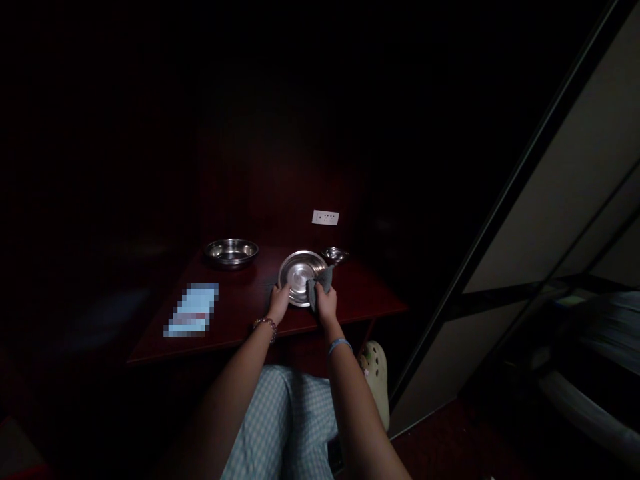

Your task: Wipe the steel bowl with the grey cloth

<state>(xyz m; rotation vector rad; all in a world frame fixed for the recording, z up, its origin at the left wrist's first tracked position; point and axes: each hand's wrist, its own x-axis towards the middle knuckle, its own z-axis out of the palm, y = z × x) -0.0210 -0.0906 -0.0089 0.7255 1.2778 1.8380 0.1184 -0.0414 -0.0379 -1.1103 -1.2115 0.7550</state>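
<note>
A shiny metal bowl (299,270) is tilted toward me above the dark red desk (250,313). My left hand (279,301) grips its lower left rim, thumb on the inner side. On the right rim, a grey cloth (312,291) is pressed against the bowl by my right hand (326,303), whose fingers are closed around it. The fingers behind the bowl are hidden. A wider metal bowl (231,253) stands at the back left of the desk. Behind the held bowl, to its right, sits a small metal dish (335,255).
A blurred-out light blue rectangle (193,310) lies on the desk's left side. A white wall socket (325,218) is on the back panel. My knees are below the desk's front edge, beside a pale clog (376,377). A sliding panel (530,220) stands at the right.
</note>
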